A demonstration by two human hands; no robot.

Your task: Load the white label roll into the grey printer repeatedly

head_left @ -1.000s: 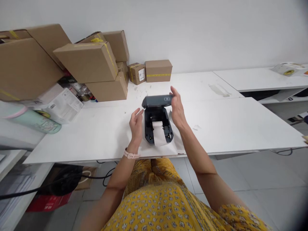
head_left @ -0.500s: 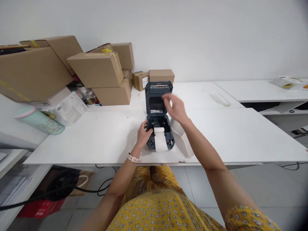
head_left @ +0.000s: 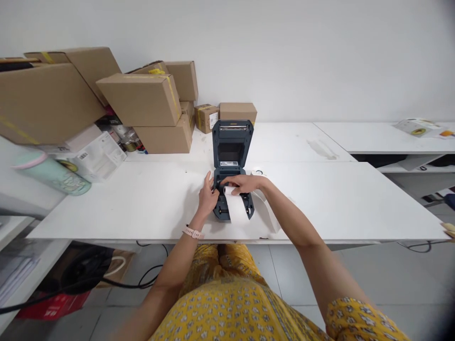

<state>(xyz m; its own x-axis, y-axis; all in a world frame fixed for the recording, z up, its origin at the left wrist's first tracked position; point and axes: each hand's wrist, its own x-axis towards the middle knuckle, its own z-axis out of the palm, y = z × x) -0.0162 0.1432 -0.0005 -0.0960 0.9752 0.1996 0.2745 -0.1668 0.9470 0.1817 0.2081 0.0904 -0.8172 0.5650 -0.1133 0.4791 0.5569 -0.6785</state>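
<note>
A dark blue-grey label printer (head_left: pixel 216 208) stands on the white table with its lid (head_left: pixel 232 130) raised. My right hand (head_left: pixel 245 183) reaches into the body from the right. Its fingers are closed round a small white paper roll (head_left: pixel 227 190), whose loose strip (head_left: pixel 237 211) hangs over the printer's front. My left hand (head_left: pixel 208 196), with a pink band at the wrist, grips the printer's left edge, thumb on the inner side. A longer white paper strip (head_left: pixel 268 213) lies on the table right of the printer. The far side of the roll is hidden by my right fingers.
Cardboard boxes (head_left: pixel 138 102) are stacked at the back left, with a smaller box (head_left: pixel 238 111) behind the printer. A mint-green bottle (head_left: pixel 53 175) leans beside a white box (head_left: pixel 101 156) on the left. The table's front edge (head_left: pixel 320 239) runs close to my body.
My right hand has come down from the raised lid into the printer body and taken hold of the paper roll, which now sits tilted. My left hand has stayed at the printer's left edge.
</note>
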